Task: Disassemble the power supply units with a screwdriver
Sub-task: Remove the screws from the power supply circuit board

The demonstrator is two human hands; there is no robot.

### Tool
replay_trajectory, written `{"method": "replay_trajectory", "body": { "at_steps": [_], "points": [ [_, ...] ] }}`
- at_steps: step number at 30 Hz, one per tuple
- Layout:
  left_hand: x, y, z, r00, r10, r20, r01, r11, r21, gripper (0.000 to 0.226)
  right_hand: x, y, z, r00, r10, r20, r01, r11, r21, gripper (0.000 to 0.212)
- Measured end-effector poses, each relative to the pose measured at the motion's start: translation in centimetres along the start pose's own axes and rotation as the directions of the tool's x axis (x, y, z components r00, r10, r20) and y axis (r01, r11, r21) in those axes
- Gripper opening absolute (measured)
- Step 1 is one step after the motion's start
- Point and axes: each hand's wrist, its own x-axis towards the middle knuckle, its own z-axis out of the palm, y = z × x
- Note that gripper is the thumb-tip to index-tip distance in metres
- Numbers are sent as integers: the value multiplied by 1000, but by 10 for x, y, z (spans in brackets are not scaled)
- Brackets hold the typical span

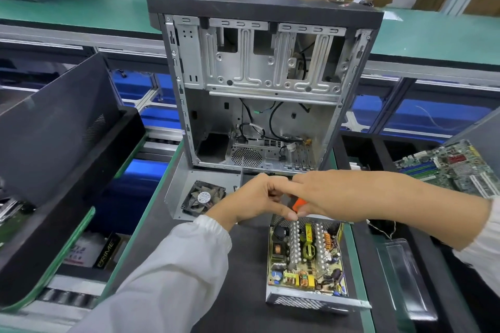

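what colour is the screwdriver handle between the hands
Orange: the screwdriver handle shows between the left hand and right hand, in the head view.

Long white sleeves (173, 265) with elastic cuffs, bare hands (259, 200).

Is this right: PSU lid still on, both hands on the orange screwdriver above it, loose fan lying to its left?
Not quite. The head view shows the power supply already open, its circuit board and heatsinks exposed. The rest holds: the left hand and right hand meet on the orange screwdriver above it, and the loose fan lies to its left.
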Motion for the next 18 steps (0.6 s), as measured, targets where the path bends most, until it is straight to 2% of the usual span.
{"method": "replay_trajectory", "body": {
  "at_steps": [5,8,11,13,15,18],
  "points": [
    [3,1,8,998,-46,-50,45,999,-10,37,0,8,4,998,-70,-3,70,993,-98,29],
    [5,4,20,999,-44,-13,44,999,-5,45,-3,12,7,990,-138,14,137,958,-250,40],
    [3,3,17,995,-98,-12,99,995,10,38,-3,10,6,977,-215,-9,197,909,-368,44],
    [-4,3,9,991,-133,5,132,991,22,23,1,6,5,955,-291,-59,236,865,-443,41],
    [-9,3,7,991,-136,-13,136,990,38,16,4,3,5,954,-281,-102,219,889,-401,46],
    [-11,4,9,992,-108,-58,109,994,18,21,-5,5,4,979,-68,-190,47,992,-117,50]
  ]
}}
